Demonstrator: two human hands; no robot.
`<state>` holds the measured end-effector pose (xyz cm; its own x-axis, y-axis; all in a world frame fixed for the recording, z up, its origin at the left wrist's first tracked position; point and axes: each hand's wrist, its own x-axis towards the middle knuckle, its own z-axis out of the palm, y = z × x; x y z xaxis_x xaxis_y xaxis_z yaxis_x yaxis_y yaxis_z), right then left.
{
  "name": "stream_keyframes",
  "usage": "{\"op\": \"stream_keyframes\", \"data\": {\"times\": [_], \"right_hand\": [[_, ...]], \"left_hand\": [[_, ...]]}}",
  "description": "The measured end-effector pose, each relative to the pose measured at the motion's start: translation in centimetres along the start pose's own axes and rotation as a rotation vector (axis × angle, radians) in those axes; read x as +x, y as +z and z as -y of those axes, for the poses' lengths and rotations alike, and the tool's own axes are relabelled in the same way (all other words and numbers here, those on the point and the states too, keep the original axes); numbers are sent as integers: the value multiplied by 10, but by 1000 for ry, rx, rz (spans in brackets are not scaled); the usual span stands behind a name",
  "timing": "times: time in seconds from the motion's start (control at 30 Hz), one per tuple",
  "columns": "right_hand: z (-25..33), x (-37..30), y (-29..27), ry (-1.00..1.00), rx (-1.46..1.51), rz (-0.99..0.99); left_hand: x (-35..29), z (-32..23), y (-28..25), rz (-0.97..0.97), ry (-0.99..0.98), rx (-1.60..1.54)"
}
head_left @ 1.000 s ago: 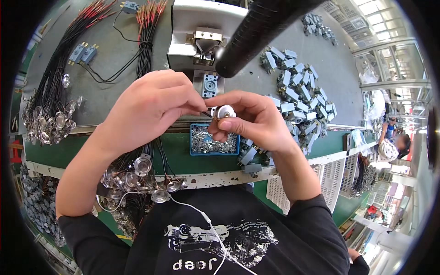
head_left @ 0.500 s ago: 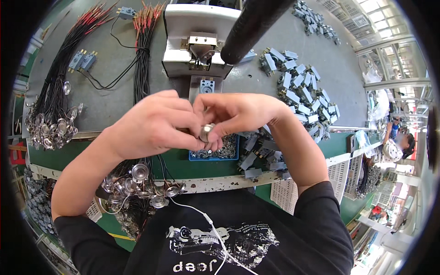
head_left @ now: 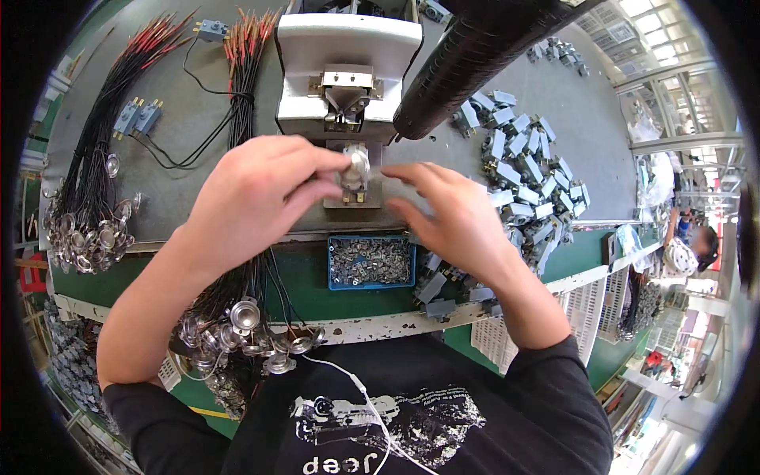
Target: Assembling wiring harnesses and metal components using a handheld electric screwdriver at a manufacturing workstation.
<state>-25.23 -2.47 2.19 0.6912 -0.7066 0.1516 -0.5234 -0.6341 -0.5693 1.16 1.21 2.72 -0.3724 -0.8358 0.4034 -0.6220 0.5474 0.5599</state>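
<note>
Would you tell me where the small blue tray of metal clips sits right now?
In the head view, the small blue tray of metal clips sits at the bench's near edge, centre, just below and between the left hand and right hand.

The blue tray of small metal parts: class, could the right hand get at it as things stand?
Probably yes. The right hand hovers open just above the blue tray, holding nothing, and nothing lies between them.
</note>
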Motion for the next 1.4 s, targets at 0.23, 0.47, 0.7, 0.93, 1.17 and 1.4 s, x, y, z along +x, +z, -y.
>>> {"op": "stream_keyframes", "data": {"times": [0.23,0.47,0.7,0.93,1.17,1.4], "right_hand": [[12,61,-62,-469,349,-998],[46,107,-74,100,734,-463],[32,145,-44,-907,839,-679],[51,155,-45,-894,677,-777],[66,146,-28,-355,1044,-458],[68,153,-23,-382,1058,-563]], "left_hand": [[1,3,25,127,-56,168],[7,-2,27,158,-156,206],[4,0,31,99,-107,235],[0,-1,32,125,-111,193],[-2,1,33,134,-120,208],[-3,4,37,104,-102,201]]}}
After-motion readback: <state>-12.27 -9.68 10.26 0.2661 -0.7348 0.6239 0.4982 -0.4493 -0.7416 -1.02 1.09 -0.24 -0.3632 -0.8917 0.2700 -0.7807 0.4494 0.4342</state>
